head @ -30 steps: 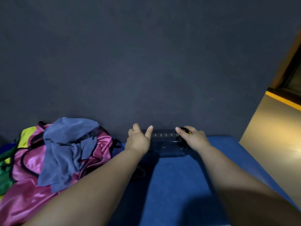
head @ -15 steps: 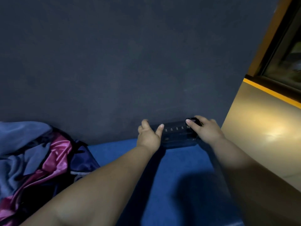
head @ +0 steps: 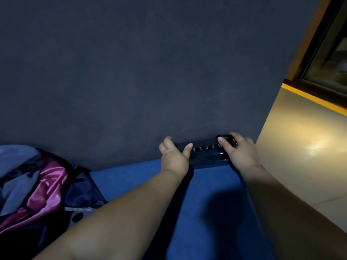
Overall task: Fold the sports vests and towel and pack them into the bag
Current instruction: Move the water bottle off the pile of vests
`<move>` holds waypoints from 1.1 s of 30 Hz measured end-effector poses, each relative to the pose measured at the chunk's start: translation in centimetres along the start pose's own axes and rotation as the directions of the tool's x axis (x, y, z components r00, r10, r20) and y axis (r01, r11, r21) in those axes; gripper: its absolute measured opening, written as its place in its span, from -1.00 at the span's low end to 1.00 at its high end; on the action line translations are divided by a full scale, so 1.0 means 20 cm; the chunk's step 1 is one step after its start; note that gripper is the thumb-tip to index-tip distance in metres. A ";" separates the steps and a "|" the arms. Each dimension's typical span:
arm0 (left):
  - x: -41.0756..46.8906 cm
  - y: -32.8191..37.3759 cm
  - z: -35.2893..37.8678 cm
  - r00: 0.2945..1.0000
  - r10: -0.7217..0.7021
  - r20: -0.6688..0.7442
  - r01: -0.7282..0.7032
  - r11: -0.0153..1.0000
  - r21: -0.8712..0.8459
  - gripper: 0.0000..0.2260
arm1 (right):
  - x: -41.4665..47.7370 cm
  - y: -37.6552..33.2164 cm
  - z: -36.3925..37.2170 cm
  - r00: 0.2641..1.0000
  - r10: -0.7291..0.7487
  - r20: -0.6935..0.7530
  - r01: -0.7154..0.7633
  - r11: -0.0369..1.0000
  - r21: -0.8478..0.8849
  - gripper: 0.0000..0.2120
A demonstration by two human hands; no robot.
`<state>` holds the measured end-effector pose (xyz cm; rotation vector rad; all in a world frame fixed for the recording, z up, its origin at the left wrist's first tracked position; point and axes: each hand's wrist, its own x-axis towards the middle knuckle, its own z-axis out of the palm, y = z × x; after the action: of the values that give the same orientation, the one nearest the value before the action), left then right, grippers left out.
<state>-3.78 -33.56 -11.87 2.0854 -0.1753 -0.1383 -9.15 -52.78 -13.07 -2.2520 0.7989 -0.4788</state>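
A dark, see-through bottle [head: 204,154] with scale marks lies on its side at the back of the blue surface [head: 131,175], against the dark wall. My left hand [head: 174,158] grips its left end between thumb and fingers. My right hand [head: 240,152] holds the capped right end. At the far left a shiny pink sports vest [head: 48,184] lies crumpled under a grey-blue towel [head: 16,166]. A dark bag [head: 82,192] sits beside and partly beneath them.
The dark wall [head: 150,72] rises straight behind the surface. A beige wall [head: 300,147] with a yellow ledge and a dark window frame [head: 328,53] closes the right side. Blue surface shows between my forearms.
The view has swung right, so the vests and towel have slid to the left edge and some are out of view. Both hands stay on the bottle in the same grip.
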 end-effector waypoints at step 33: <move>0.16 0.03 0.08 0.984 -0.140 -0.109 0.151 0.983 0.104 -0.51 | 0.16 -0.04 0.07 0.997 0.058 -0.049 -0.069 0.960 -0.272 -0.39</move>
<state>-0.92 -35.74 -12.21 2.2113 0.0327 -0.1128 -5.73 -53.67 -13.11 -2.4658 1.0085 -0.4052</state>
